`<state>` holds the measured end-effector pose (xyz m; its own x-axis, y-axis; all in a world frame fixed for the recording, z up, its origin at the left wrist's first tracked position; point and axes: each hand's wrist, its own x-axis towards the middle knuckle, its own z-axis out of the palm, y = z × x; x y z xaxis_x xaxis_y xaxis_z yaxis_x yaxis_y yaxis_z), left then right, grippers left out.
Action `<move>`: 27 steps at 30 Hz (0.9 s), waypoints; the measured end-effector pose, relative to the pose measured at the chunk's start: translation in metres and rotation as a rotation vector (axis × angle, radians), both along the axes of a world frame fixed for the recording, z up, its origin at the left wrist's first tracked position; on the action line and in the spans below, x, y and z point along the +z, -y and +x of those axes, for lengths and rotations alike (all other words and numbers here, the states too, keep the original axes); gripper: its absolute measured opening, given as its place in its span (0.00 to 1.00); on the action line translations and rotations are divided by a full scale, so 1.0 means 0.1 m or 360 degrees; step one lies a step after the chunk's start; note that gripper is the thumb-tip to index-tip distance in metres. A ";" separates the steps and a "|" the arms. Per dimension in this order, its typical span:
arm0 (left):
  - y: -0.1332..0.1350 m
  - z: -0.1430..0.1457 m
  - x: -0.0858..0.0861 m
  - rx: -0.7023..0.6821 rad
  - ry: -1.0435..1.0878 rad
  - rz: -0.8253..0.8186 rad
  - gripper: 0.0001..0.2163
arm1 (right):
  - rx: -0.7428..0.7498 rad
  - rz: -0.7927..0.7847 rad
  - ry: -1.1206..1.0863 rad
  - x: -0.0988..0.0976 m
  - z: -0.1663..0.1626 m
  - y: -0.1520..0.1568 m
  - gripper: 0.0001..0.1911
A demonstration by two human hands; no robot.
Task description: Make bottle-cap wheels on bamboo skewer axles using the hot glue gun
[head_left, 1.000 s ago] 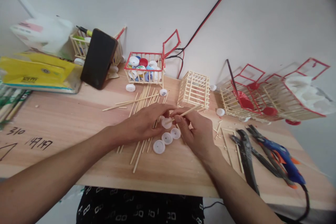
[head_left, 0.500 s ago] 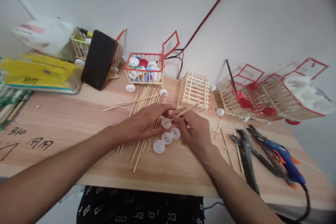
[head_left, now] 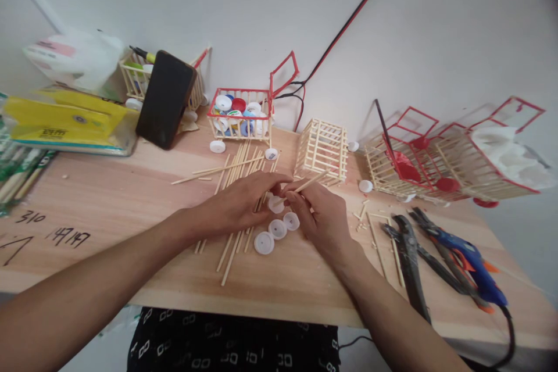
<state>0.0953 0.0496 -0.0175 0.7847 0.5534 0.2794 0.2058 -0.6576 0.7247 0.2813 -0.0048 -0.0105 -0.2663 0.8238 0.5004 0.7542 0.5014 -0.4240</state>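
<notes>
My left hand [head_left: 239,204] and my right hand [head_left: 320,216] meet over the middle of the wooden table [head_left: 108,197]. The left fingers pinch a white bottle cap [head_left: 276,204]. The right fingers are closed on a thin wooden stick [head_left: 310,182] whose end meets that cap. Three more white caps [head_left: 277,229] lie on the table just below the hands. Under the left hand spreads a loose pile of wooden sticks [head_left: 238,170].
A bare stick cage [head_left: 323,150] stands behind the hands. A red-rimmed stick basket of caps [head_left: 240,113], a leaning phone [head_left: 164,99] and a yellow box [head_left: 65,122] sit at the back left. Red-trimmed stick carts [head_left: 453,157], pliers [head_left: 408,256] and a blue glue gun [head_left: 468,264] lie right.
Both hands stay together at the cap and stick; the right hand has shifted very slightly. The view has drifted a little.
</notes>
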 end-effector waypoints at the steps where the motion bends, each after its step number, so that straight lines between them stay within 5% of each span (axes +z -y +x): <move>1: 0.00 0.00 0.00 0.0000 0.0000 0.0000 0.22 | 0.0004 0.0001 0.0001 0.00 0.00 0.00 0.10; 27: 0.01 0.00 -0.01 -0.0004 0.0016 0.0039 0.22 | 0.0039 -0.0012 0.0013 -0.03 -0.01 0.01 0.10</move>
<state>0.0952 0.0489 -0.0181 0.7831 0.5444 0.3007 0.1970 -0.6758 0.7103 0.2806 -0.0053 -0.0133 -0.2905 0.8208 0.4918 0.7452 0.5165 -0.4218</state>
